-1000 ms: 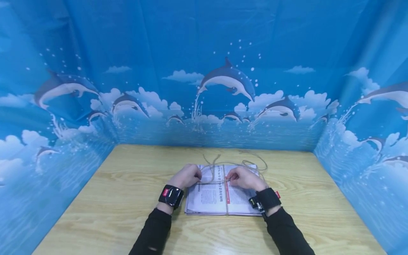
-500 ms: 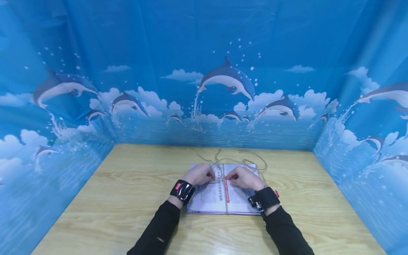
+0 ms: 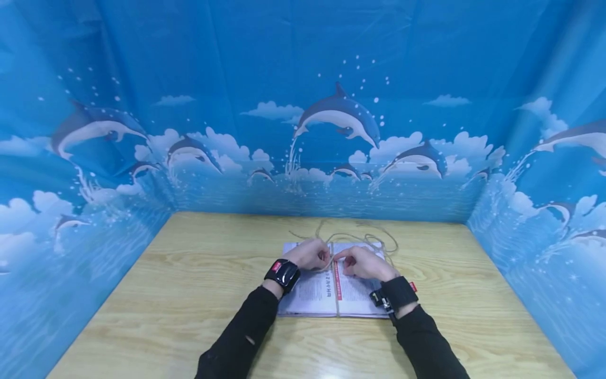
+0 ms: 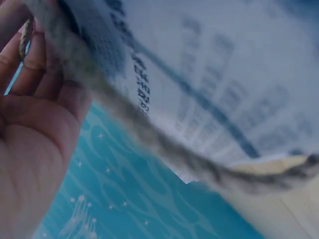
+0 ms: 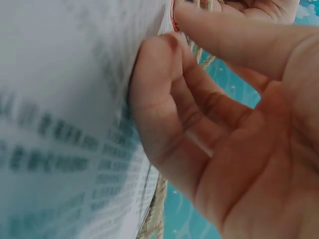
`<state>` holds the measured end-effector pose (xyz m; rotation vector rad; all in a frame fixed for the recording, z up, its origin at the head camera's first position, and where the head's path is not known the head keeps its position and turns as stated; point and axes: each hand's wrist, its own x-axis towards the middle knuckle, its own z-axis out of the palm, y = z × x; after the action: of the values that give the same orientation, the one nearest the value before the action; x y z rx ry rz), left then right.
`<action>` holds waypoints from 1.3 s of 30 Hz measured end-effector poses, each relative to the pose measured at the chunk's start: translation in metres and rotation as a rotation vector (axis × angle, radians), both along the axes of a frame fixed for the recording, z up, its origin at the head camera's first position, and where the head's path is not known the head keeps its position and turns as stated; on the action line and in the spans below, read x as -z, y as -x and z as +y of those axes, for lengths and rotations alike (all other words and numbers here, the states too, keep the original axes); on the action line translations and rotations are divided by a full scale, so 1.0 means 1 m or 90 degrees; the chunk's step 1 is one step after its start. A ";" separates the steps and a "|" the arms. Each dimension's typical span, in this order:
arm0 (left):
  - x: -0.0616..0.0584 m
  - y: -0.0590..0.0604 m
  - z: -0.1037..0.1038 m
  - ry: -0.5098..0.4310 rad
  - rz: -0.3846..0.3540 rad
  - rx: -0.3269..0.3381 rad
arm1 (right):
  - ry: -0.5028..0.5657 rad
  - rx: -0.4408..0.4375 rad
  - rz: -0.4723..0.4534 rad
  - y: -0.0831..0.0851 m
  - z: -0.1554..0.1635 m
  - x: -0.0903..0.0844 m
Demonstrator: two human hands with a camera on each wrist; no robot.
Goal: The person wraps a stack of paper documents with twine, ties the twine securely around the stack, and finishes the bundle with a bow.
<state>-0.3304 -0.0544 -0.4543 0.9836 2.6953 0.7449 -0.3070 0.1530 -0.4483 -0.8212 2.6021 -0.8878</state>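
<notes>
A stack of newspapers (image 3: 303,302) lies on the table, with a strand of twine (image 3: 337,300) running front to back over its middle. My left hand (image 3: 310,254) is over the far half of the stack and pinches a length of the twine; one strand curves close across the left wrist view. Beside it, my right hand (image 3: 363,262) has its digits at the twine crossing by the red headline. In the right wrist view its thumb (image 5: 219,35) reaches to the twine, the other fingers curled against the paper. The crossing itself is partly hidden by the fingertips.
Loose twine ends (image 3: 390,239) curl past the far edge of the stack onto the wood-grain table (image 3: 189,273). A blue dolphin-print curtain (image 3: 227,189) encloses the table at the back and both sides.
My left hand has moved right and slightly away from me, up to my right hand, drawing its twine along. The loose ends behind have shifted; my right hand has stayed nearly in place.
</notes>
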 end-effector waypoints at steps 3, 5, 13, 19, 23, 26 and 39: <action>0.001 0.003 0.001 -0.012 -0.012 0.002 | -0.030 -0.016 0.008 0.000 -0.001 0.000; 0.002 0.003 0.001 -0.017 -0.014 0.001 | -0.049 -0.029 0.019 -0.001 -0.002 0.000; 0.002 0.001 -0.006 -0.010 -0.006 -0.021 | -0.088 -0.044 0.060 -0.006 0.006 -0.003; 0.001 0.002 -0.013 0.002 -0.023 -0.043 | -0.020 -0.115 0.053 -0.007 0.034 -0.008; 0.001 0.001 -0.014 0.007 -0.057 -0.074 | 0.063 -0.107 0.000 -0.006 0.049 -0.007; 0.001 0.001 -0.015 0.006 -0.071 -0.089 | 0.094 -0.063 -0.031 -0.005 0.056 -0.009; -0.003 -0.004 -0.004 0.031 0.004 -0.053 | -0.046 0.207 0.152 -0.001 0.103 -0.026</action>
<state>-0.3269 -0.0588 -0.4509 0.8688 2.7608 0.6877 -0.3064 0.2556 -0.4227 -0.5196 3.0176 -0.8114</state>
